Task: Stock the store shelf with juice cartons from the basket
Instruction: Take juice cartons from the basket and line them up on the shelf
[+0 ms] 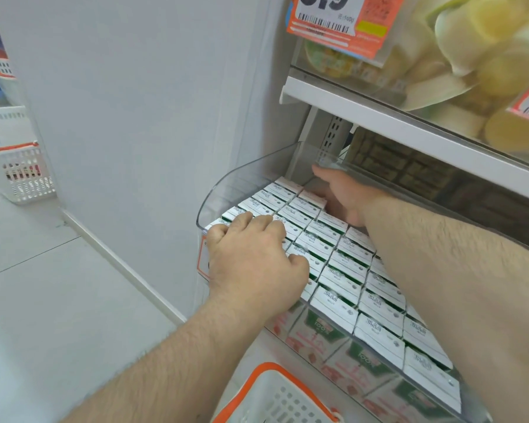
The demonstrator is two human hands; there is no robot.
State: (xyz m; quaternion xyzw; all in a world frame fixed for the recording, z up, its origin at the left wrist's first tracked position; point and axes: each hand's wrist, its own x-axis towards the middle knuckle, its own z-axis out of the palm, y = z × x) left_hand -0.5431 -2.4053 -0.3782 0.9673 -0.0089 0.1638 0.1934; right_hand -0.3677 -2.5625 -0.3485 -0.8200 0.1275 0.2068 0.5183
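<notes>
Nearest, the basket is showing no cartons in its visible corner. The left hand is resting relaxed fingers on the juice cartons nearly filling the shelf. The right hand is reaching the back-corner gap; its fingers' grip cannot be told.

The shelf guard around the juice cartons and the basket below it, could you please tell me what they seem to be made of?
The shelf guard looks like clear, glossy plastic: the wall and cartons show through it and its rim catches light. The juice cartons appear to be coated paperboard, with folded, printed white tops. The basket seems moulded white plastic with slotted walls and an orange rim.
</notes>
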